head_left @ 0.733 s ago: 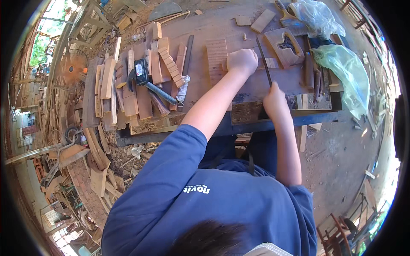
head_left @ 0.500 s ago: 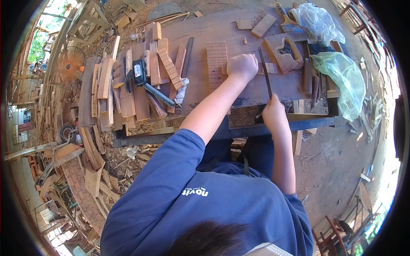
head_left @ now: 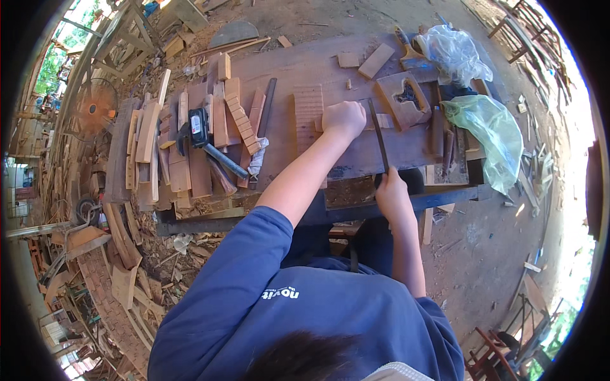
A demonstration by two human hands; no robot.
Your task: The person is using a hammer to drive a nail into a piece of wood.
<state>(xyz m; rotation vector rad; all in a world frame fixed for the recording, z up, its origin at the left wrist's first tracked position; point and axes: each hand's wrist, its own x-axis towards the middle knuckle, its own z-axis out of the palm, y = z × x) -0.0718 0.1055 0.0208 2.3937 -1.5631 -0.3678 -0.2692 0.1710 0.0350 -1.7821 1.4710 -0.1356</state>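
Observation:
My left hand (head_left: 344, 119) is closed in a fist over a small wooden strip (head_left: 384, 121), pressing it down on the workbench (head_left: 286, 140). The strip's right end shows beyond the fist; the rest is mostly hidden under it. A ridged wooden board (head_left: 307, 117) lies just left of that hand. My right hand (head_left: 393, 193), at the bench's near edge, grips the lower end of a long, narrow dark blade (head_left: 378, 136). The blade points away from me and crosses the strip right beside my left fist. Whether it is a file or a saw cannot be made out.
Wooden pieces and a hammer (head_left: 225, 160) crowd the bench's left side, beside another dark blade (head_left: 267, 105) with a cloth-wrapped end. At right are a hollowed wooden block (head_left: 387, 95), a paintbrush (head_left: 405, 43), and clear (head_left: 454, 54) and green (head_left: 489, 120) plastic bags. A fan (head_left: 98, 109) stands far left.
The whole view has shifted, so the bench sits lower and further left. My right hand has drawn the blade slightly toward me. My left fist stays on the strip.

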